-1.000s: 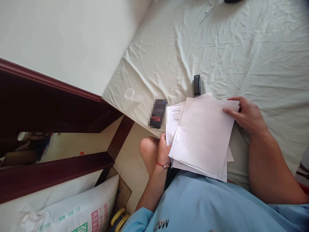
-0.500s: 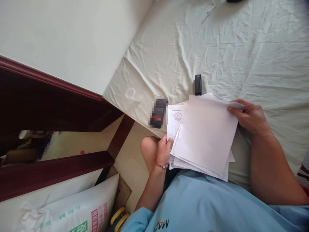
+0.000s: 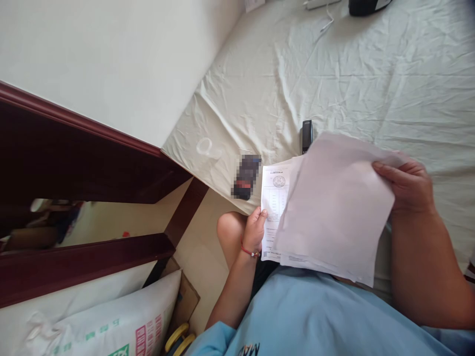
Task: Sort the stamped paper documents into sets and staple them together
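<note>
My left hand, with a red bracelet at the wrist, pinches the left edge of a printed sheet that bears an oval stamp and a table. Beside it, my right hand grips the upper right corner of a blank-looking white sheet, thumb on top. This sheet is lifted and bent, covering most of the papers under it. Lower edges of other sheets show near my shirt. Just beyond the papers lies a black stapler-like object, its near end hidden.
A blurred-out dark phone-like object and a clear round plastic piece lie on the bed sheet. Farther off are a white cable and a black object. Dark red wooden rails and a printed white sack are at left.
My right hand has moved right and raised the top sheet, pulling it away from the left side. More of the stamped page shows. My left hand has barely moved.
</note>
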`<state>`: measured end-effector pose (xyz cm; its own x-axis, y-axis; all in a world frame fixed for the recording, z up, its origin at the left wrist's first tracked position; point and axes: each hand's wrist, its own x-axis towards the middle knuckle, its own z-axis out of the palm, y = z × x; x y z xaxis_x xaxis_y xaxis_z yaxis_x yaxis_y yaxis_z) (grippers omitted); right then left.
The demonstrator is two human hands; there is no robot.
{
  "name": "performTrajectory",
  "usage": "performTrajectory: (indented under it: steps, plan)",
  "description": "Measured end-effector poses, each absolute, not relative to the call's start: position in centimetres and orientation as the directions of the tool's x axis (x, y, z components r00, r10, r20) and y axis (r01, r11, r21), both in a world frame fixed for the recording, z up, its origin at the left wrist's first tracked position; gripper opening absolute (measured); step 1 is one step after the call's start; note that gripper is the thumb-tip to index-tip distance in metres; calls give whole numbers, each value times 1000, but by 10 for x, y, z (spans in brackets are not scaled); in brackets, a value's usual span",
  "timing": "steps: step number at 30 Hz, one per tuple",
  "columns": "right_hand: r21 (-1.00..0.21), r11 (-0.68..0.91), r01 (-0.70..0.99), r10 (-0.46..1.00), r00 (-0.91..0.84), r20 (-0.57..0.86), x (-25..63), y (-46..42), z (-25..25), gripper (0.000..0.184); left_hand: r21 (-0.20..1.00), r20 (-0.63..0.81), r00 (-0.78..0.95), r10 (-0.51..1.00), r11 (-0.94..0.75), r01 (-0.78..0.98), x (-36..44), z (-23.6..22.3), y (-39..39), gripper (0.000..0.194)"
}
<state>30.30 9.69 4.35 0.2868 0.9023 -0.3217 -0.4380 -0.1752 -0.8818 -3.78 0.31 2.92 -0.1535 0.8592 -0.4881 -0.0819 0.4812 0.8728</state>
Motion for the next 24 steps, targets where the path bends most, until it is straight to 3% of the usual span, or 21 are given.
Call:
performTrajectory:
  steps: [5,9,14,19,24]
  plan:
    - [-865,-200,-461,865,332,-377,306,96,50,19,889,-458,-122,881,453,-66,-37,31,4,59]
    - [-856,-225,-465,859,321,-399,303,97,52,23,918,-390,-132,911,396,19,-37,33,1,61]
    - [-849,-278,-449,866,265,-424,300,97,45,31,932,-353,-125,927,360,32,-39,29,-2,97]
    - [-858,-284,-429,881,237,-410,299,100,36,46,937,-291,-132,947,310,160,-39,24,1,59]
    - [-860,-279,-428,893,213,-396,292,101,36,52,938,-294,-115,949,309,155,-35,32,2,63]
